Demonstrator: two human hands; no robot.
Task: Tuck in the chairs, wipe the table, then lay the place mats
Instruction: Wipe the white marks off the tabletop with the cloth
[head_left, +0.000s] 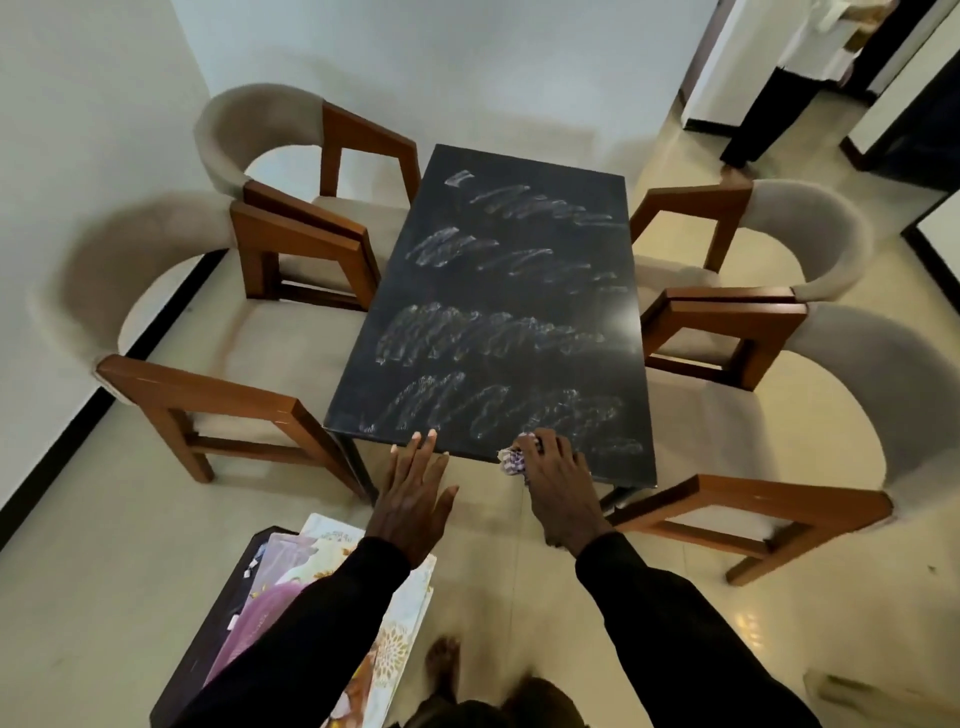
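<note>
1. Fingers (423, 447) of the left hand (413, 499) lie straight and slightly spread. Their tips touch the near short edge of the table (550, 166), and I see nothing held in them.
2. On the right hand (558, 488), the fingers (545, 448) curl down over one crumpled checked cloth (511, 461). They press it onto the table's near edge, just right of the left hand.
3. I count one table, with a dark rectangular top. Four bands of whitish wipe streaks (478, 332) cross it, stacked from its far end to its near end.
4. I count four chairs, all with wooden arms and curved grey padded backs.
   - Two stand along the table's left side, the far left chair (311, 171) and the near left chair (208, 395).
   - Two stand along its right side, the far right chair (753, 228) and the near right chair (779, 415).
   - Their arm fronts sit close to the table's long edges.
5. One fanned stack of place mats (322, 540) lies on a dark low stand (208, 639). The stand is on the floor short of the table's near left corner, partly under the left forearm. I make out at least three printed sheets but cannot count them all.
6. One bare foot (442, 665) is on the floor, back from the table's near end.
7. One other person (795, 78) stands well beyond the table's far right corner. My feed shows only part of the body.
</note>
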